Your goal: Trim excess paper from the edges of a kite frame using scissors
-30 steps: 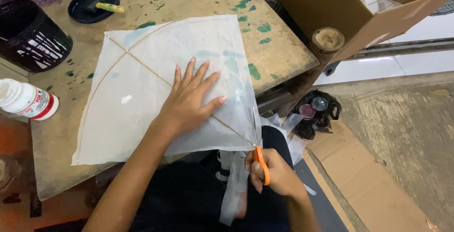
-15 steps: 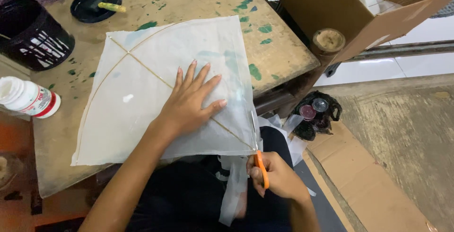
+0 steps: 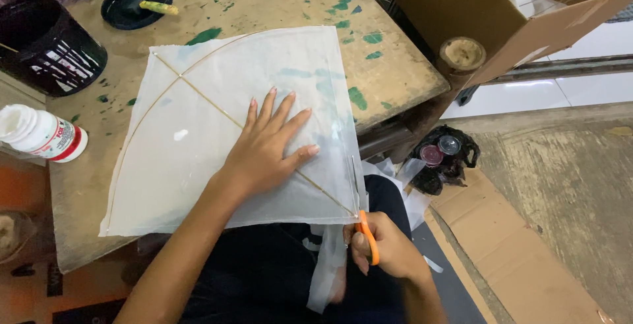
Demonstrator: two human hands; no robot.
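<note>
Worn wooden counter (image 3: pixel 395 66), flecked with green paint, seen from above; tiled and concrete floor to its right.

Far left: white glue bottle (image 3: pixel 41 136) with a red label, lying on its side at the counter's edge. Above it, black paint-streaked bucket (image 3: pixel 47 43). Beside the bucket, black shallow dish (image 3: pixel 135 2) holding a yellow-handled brush (image 3: pixel 158 8).

Centre: translucent white kite (image 3: pixel 198 132), paper over thin bamboo sticks, one straight spine and one bowed cross-piece, lying flat on the counter; its lower corner overhangs the near edge above the person's dark-clothed lap.

Left hand (image 3: pixel 267 149): palm down on the kite, fingers spread wide and flat, pressing the paper just right of the spine; holds nothing.

Right hand (image 3: pixel 386 248): below the counter's edge, fingers curled shut around orange-handled scissors (image 3: pixel 366 235), whose tip meets the kite's lower right corner. A strip of white paper trimmings (image 3: pixel 330 271) hangs just beneath.

Right: open cardboard box (image 3: pixel 475 7) against the counter's far corner, a roll of tape (image 3: pixel 463 53) at its flap. On the floor, black bag (image 3: pixel 442 159) with small lidded pots, and flattened cardboard (image 3: pixel 521 258).
</note>
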